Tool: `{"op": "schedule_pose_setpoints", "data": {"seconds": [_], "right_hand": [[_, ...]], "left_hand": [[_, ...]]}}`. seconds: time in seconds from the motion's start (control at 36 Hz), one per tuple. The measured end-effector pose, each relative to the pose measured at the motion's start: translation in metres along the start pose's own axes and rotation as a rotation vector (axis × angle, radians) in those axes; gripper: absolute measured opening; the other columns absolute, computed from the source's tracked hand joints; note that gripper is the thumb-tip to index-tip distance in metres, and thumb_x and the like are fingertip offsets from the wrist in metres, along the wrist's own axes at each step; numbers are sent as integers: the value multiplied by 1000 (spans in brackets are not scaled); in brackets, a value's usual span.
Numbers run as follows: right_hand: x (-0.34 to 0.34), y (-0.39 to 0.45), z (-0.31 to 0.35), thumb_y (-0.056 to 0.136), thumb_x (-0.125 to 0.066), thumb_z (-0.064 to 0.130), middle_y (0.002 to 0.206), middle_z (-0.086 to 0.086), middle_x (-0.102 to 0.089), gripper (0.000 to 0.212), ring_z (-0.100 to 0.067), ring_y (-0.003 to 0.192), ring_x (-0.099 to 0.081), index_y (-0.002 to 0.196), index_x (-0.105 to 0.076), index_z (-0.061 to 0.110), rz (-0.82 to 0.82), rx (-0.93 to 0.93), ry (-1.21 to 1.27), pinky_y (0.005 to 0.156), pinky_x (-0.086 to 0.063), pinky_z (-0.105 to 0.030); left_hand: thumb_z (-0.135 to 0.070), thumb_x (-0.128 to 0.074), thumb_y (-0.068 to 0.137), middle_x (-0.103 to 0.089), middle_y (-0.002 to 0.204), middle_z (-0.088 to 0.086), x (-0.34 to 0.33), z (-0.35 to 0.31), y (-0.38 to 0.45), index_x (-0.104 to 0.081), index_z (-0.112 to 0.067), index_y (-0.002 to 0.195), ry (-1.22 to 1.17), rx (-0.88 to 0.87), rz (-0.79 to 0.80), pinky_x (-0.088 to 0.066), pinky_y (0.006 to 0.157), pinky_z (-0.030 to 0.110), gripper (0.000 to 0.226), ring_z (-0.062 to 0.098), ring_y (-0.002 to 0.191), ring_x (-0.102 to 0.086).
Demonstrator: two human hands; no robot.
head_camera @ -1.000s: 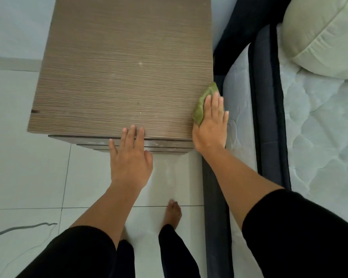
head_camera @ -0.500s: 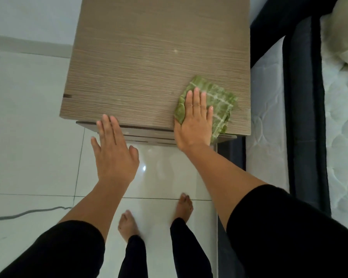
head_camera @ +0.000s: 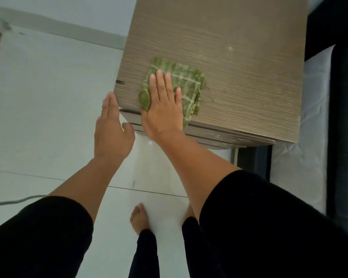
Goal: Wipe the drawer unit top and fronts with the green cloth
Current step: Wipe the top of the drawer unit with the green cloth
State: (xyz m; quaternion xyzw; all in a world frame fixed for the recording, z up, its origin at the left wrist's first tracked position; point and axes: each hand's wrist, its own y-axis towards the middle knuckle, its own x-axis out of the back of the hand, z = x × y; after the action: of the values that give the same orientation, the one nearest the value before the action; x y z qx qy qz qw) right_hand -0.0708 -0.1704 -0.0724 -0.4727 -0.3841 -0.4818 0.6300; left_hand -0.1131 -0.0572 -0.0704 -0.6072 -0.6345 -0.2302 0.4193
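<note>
The drawer unit (head_camera: 239, 63) has a brown wood-grain top, and thin strips of its drawer fronts (head_camera: 219, 138) show under the near edge. The green cloth (head_camera: 186, 83) lies flat on the top near the front left corner. My right hand (head_camera: 163, 105) presses flat on the cloth, fingers together and pointing away from me. My left hand (head_camera: 112, 129) hovers flat and empty beside the unit's front left corner, its fingertips close to the edge.
A bed with a white mattress (head_camera: 307, 109) and dark frame (head_camera: 342, 117) stands tight against the unit's right side. White floor tiles (head_camera: 48, 107) spread to the left and front. A grey cable (head_camera: 10, 201) lies on the floor at the left. My bare foot (head_camera: 139, 219) stands below the unit.
My right hand has slid the cloth leftward along the front of the top, from the right edge to the front left corner. My left hand has shifted left off the front edge.
</note>
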Motion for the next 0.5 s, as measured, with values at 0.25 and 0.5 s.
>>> {"op": "schedule_pose_setpoints", "data": {"seconds": [0.25,0.5], "right_hand": [[-8,16,43,99,-24,40,158,1,13,64,-16,145,16,149,7,15,28,131,-37,116,10,-39],[-9,17,49,100,-22,38,159,5,5,57,-13,145,11,150,-2,19,40,251,-20,116,10,-37]], "left_hand": [[-4,-36,90,-58,128,-13,22,14,21,-38,-26,141,-544,268,-26,-42,77,3,55,7,106,-56],[-43,-28,91,-64,105,-10,27,14,27,-38,-32,139,-880,432,-61,-33,110,38,51,6,117,-55]]}}
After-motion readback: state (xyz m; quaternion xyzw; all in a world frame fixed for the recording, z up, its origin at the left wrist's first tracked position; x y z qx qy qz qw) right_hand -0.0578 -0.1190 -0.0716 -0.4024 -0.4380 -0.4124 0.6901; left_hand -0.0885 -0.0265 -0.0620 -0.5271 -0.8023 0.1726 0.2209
